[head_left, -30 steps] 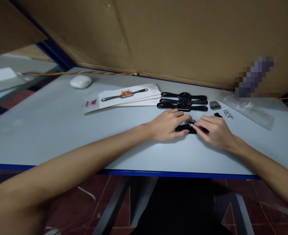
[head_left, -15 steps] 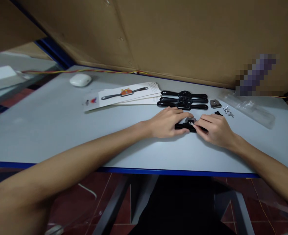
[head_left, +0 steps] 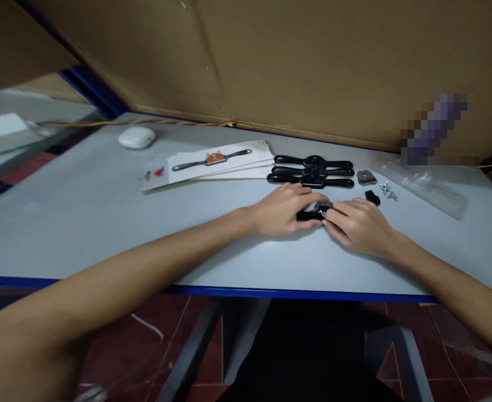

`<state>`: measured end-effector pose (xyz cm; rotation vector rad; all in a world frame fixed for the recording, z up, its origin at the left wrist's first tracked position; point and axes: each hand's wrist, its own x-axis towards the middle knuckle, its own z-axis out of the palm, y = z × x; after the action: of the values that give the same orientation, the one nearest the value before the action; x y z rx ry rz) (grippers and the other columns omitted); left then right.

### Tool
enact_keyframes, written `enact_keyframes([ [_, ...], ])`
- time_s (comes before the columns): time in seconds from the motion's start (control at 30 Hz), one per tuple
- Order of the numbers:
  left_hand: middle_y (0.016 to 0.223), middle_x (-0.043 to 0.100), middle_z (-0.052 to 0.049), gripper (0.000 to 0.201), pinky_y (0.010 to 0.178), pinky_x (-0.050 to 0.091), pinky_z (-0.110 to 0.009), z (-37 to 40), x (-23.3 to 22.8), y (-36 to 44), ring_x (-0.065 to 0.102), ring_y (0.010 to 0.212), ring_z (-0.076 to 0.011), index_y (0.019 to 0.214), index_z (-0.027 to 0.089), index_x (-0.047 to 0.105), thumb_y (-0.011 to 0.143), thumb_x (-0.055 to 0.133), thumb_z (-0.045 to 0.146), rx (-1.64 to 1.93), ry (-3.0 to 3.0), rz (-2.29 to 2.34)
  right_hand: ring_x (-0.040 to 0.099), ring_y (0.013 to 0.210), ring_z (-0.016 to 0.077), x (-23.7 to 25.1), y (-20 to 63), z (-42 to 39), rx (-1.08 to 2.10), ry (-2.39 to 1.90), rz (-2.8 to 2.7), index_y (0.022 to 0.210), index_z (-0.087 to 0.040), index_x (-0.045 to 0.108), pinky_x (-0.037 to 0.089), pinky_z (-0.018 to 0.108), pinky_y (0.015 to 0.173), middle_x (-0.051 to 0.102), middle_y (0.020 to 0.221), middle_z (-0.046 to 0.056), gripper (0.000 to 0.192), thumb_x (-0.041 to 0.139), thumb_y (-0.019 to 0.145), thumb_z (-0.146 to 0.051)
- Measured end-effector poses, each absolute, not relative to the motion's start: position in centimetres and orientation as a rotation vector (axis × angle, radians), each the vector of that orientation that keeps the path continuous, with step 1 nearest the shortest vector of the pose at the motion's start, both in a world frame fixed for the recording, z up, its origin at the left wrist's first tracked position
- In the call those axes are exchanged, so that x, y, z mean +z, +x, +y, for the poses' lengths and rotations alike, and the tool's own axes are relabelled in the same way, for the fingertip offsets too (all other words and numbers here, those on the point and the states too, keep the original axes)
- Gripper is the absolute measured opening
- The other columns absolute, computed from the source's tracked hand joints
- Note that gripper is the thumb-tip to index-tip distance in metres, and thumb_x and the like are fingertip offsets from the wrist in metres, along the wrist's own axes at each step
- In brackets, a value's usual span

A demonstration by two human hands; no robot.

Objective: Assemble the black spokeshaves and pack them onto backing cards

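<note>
Small black metal tool (head_left: 312,214) lying sideways, long way left to right, nearer the surface's (head_left: 82,223) front edge. Left hand (head_left: 285,210) fingers curled, holding its left end; right hand (head_left: 355,226) fingers pinching its middle.

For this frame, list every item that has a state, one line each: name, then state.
left hand: resting on the table, fingers closed on the black tool
right hand: fingertips on the tool's middle
black tool: lying flat between both hands
three black tools: lying side by side, untouched
leaflets: lying flat, overlapping
plastic bag: lying flat, crumpled
metal plate: loose on the table
wing screws: loose
</note>
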<state>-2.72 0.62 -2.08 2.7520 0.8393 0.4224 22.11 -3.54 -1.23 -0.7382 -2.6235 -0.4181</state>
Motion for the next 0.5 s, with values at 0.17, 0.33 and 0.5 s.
enact_keyframes([
  [0.17,0.114,0.078,-0.013,0.056,0.098,0.055,-0.046,0.63,-2.02,-2.71,0.072,0.104,-0.0303,0.147,0.017,0.067,0.105,0.056,0.052,0.406,2.749,0.848,0.063,0.07,0.0178,-1.44,22.23,-3.55,-0.353,-0.801,-2.616,0.095,-0.018,0.074,0.038,0.035,0.069,0.076,0.083,0.005,0.026,0.051,0.107,-0.022],
  [0.33,0.114,0.078,-0.013,0.054,0.097,0.054,-0.044,0.67,-2.06,-2.7,0.071,0.102,-0.0297,0.144,0.017,0.068,0.104,0.057,0.051,0.406,2.74,0.839,0.066,0.074,0.0184,-1.51,22.3,-3.51,-0.309,-0.821,-2.585,0.117,-0.021,0.076,0.042,0.034,0.071,0.078,0.09,0.005,0.026,0.052,0.109,-0.024],
  [0.5,0.107,0.077,-0.012,0.055,0.096,0.054,-0.044,0.71,-2.16,-2.64,0.07,0.099,-0.0288,0.143,0.017,0.069,0.106,0.054,0.055,0.429,2.741,0.837,0.064,0.07,0.0177,-1.39,22.49,-3.23,-0.327,-0.808,-2.522,0.103,-0.018,0.078,0.045,0.033,0.07,0.077,0.085,0.005,0.024,0.057,0.109,-0.028],
])
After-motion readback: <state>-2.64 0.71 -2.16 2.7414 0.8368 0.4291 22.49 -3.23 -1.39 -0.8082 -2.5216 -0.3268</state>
